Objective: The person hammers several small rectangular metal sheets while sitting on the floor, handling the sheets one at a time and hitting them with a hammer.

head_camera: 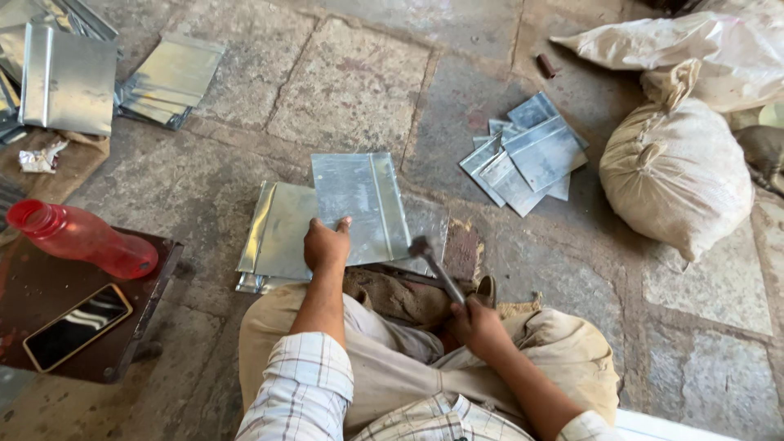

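Head view: a person sits on a stone floor (351,90), looking down at own hands and knees.
Left hand (325,245): it is closed on the near edge of a metal sheet (359,204), thumb on top, and it holds the sheet flat.
Sheet: grey and shiny, with a folded seam that runs from far to near on its right part. It lies in the middle of the scene, just beyond the knees, partly over a stack of sheets (273,237).
Right hand (478,327): it is wrapped tight around the handle of a hammer (437,269).
Hammer: the head is at the near right corner of the sheet, touching it or just above it; I cannot tell which.
Stack: it lies on the floor left of the held sheet, and some edges show under it.
Right side: a loose pile of smaller sheets (527,159) lies on the floor, well apart from the hands. Further right stand two tied sacks (678,171).
Far left: more folded sheets (69,77) are piled in the corner.
Near left: a low dark worktop (24,286) carries a red bottle (82,237) lying on its side and a phone (77,325) lying flat, near each other but apart.
Clothes: checked shirt sleeves and beige trousers.
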The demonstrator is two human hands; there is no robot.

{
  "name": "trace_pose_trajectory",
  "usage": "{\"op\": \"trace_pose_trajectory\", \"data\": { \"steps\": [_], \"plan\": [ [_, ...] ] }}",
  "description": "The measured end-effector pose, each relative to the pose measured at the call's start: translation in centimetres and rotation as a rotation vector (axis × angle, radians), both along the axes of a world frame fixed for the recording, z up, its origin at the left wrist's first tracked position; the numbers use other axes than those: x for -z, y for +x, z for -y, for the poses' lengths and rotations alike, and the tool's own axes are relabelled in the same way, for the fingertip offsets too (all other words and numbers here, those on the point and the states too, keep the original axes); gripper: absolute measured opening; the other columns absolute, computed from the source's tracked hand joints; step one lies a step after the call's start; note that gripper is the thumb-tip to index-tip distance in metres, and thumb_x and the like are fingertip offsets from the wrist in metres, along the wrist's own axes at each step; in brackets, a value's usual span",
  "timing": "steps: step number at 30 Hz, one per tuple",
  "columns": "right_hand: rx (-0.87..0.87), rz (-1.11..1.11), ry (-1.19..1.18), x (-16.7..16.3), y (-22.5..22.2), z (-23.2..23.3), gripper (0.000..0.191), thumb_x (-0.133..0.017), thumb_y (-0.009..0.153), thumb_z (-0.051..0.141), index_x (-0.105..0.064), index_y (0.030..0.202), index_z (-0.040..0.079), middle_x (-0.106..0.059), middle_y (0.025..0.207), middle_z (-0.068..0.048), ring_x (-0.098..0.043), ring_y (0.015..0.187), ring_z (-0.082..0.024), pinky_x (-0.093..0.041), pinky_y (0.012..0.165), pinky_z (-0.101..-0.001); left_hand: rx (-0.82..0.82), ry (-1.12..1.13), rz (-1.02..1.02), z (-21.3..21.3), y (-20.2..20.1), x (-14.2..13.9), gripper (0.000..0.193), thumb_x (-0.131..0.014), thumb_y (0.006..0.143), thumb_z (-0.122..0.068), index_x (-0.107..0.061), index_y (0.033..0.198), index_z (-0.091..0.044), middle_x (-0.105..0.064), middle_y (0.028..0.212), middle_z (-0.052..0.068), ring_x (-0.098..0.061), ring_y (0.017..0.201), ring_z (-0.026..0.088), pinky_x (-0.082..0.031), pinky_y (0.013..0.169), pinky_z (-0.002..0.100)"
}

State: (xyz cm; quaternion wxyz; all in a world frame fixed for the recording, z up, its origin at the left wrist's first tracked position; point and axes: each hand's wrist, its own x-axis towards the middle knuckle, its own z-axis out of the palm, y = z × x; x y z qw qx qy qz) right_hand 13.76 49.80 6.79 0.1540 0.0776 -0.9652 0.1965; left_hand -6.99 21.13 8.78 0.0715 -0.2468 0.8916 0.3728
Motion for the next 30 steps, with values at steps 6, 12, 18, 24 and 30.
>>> {"op": "trace_pose_trajectory", "data": {
  "steps": [6,12,18,24,30],
  "plan": [
    [0.427,0.235,-0.267,-7.5,-2.5,-1.0,0.031,-0.056,0.103,0.036,-0.065,0.091,0.009,-0.064,0.064,-0.011,-0.058,0.051,-0.025,-0.049,0.050,-0.0428,-0.004,0.004,-0.003,0.0,0.0,0.2,0.061,-0.076,0.085,-0.056,-0.062,0.114,-0.004,-0.073,0.110,0.021,-0.071,0.101,0.040,-0.057,0.084,0.051],
    [-0.284,-0.706,-0.764,-16.0,-4.4,-3.4,0.043,-0.044,0.112,0.044,-0.039,0.110,0.002,-0.051,0.081,-0.014,-0.046,0.049,-0.009,-0.043,0.042,-0.0284,0.037,0.004,-0.027,-0.2,-0.1,0.9,0.061,-0.075,0.086,-0.056,-0.063,0.113,-0.003,-0.074,0.111,0.020,-0.071,0.103,0.040,-0.057,0.086,0.050],
    [-0.124,-0.249,-0.911,-6.7,-2.5,0.3,0.030,-0.053,0.106,0.043,-0.056,0.108,0.013,-0.057,0.071,-0.005,-0.053,0.053,-0.015,-0.045,0.045,-0.0321,0.082,-0.007,0.037,-0.6,-0.4,1.3,0.065,-0.075,0.086,-0.057,-0.060,0.119,-0.002,-0.071,0.114,0.022,-0.069,0.106,0.040,-0.056,0.086,0.050],
    [0.436,0.620,-0.242,-2.8,-1.8,0.6,0.029,-0.061,0.098,0.040,-0.067,0.100,0.012,-0.067,0.065,-0.010,-0.065,0.054,-0.022,-0.050,0.051,-0.0400,0.101,-0.006,0.025,-0.4,-0.1,1.4,0.067,-0.072,0.088,-0.058,-0.059,0.122,-0.002,-0.072,0.116,0.022,-0.070,0.108,0.040,-0.057,0.088,0.049],
    [-0.037,-0.316,-0.597,-14.7,-4.2,-2.9,0.030,-0.048,0.112,0.039,-0.058,0.108,0.011,-0.063,0.074,-0.004,-0.051,0.049,-0.012,-0.044,0.042,-0.0287,0.158,-0.069,-0.012,-0.7,-0.2,1.5,0.070,-0.073,0.086,-0.060,-0.059,0.123,-0.002,-0.071,0.115,0.022,-0.069,0.107,0.040,-0.056,0.086,0.050]
  ]
}}
